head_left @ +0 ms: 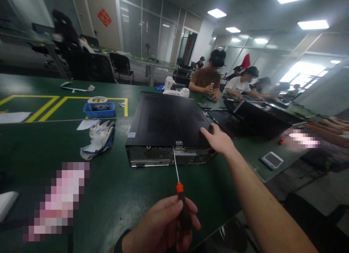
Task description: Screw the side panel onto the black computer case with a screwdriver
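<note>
A black computer case [169, 118] lies flat on the green table, its rear panel with vents and ports facing me. My left hand [174, 220] is closed around the black and orange handle of a screwdriver [183, 209]. The long shaft points away from me, and its tip meets the upper edge of the rear panel near the middle. My right hand [218, 138] rests on the right rear corner of the case, thumb on the top cover and its other fingers partly hidden over the side.
Left of the case are work gloves [98, 139], a blue tray [99, 110], a roll of tape [97, 100] and papers. White objects [176, 88] stand behind it. At the right lie a device with a screen [272, 160] and another opened case [267, 116]. Several people sit beyond.
</note>
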Demonstrator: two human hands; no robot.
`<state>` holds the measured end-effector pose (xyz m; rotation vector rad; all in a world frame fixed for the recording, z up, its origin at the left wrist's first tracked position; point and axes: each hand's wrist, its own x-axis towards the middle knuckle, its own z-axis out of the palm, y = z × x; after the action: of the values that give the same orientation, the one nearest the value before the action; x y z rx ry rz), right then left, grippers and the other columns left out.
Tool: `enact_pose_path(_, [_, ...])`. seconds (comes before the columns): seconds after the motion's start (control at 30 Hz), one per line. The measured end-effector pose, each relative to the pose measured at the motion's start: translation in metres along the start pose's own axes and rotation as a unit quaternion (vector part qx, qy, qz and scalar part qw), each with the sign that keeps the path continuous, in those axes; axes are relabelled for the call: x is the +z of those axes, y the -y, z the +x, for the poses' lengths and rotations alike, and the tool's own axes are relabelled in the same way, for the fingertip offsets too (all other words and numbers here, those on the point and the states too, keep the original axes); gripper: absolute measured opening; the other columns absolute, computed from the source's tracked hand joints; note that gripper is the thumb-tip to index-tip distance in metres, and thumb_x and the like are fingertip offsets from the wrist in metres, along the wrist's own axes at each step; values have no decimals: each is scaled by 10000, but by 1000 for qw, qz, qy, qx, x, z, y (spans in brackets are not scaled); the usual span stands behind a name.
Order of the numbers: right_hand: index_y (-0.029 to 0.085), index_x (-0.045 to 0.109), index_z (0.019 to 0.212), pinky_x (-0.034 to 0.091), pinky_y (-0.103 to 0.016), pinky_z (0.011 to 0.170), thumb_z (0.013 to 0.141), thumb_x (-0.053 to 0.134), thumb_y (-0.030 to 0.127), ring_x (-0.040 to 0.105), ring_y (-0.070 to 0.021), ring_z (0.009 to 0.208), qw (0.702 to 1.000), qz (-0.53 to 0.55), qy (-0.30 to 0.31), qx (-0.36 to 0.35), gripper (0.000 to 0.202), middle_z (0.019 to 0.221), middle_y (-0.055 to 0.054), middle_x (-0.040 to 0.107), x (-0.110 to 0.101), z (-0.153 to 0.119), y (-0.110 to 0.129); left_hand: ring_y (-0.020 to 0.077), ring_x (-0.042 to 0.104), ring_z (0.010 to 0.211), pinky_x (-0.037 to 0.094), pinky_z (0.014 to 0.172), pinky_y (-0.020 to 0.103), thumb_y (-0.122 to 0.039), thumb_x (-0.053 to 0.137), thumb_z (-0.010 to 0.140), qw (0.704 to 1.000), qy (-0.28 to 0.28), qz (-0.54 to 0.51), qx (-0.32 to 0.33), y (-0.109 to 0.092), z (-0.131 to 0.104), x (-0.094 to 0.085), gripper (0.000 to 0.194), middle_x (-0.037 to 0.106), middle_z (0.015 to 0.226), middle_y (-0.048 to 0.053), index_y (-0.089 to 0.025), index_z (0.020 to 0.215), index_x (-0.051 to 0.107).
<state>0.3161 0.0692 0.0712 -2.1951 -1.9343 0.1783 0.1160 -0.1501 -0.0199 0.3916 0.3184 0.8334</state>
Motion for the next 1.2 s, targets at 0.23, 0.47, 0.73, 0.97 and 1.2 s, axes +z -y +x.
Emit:
enact_pose_path(0.23, [180, 362, 1519, 428, -483, 1023, 889, 353, 772, 573, -380, 1241, 1000, 2, -1, -5, 864, 1378, -196, 573, 0, -1, 1, 62, 590, 467, 311, 402, 163, -505, 666, 864, 999, -11, 42, -8, 7, 5, -4, 346, 686, 806, 15, -186, 931, 547])
enact_pose_path(0.47, [180, 366, 1520, 430, -486, 1020, 889, 336, 778, 581, -380, 1233, 1000, 0, -3, -8, 869, 1363, -190, 584, 1, 1, -1, 41, 496, 403, 234, 399, 174, -559, 666, 841, 995, -52, 83, 7, 9, 6, -4, 396, 657, 728, -12, -202, 894, 502])
enact_pose_path(0.73, [183, 359, 1524, 432, -471, 1015, 895, 332, 776, 582, -371, 1232, 1000, -1, -5, -11, 865, 1383, -186, 574, 1, 1, -2, 76, 591, 496, 328, 442, 185, -473, 625, 883, 999, -26, 30, -3, 7, 4, -7, 354, 705, 845, 62, -138, 994, 647])
enact_pose_path(0.97, [195, 355, 1527, 430, -471, 1020, 879, 328, 804, 576, -375, 1237, 1000, -3, -6, -9, 889, 1392, -180, 569, 2, 2, -2, 53, 542, 421, 279, 381, 168, -486, 625, 895, 998, -30, 54, -11, 5, 5, -3, 312, 701, 786, 26, -187, 927, 544])
enact_pose_path(1.2, [192, 361, 1528, 429, -478, 1021, 891, 333, 782, 582, -373, 1230, 1000, -2, -3, -8, 868, 1385, -182, 574, 0, -1, 0, 63, 581, 461, 306, 398, 157, -516, 631, 884, 997, -37, 61, -12, 6, 4, -2, 345, 692, 771, 17, -195, 924, 511])
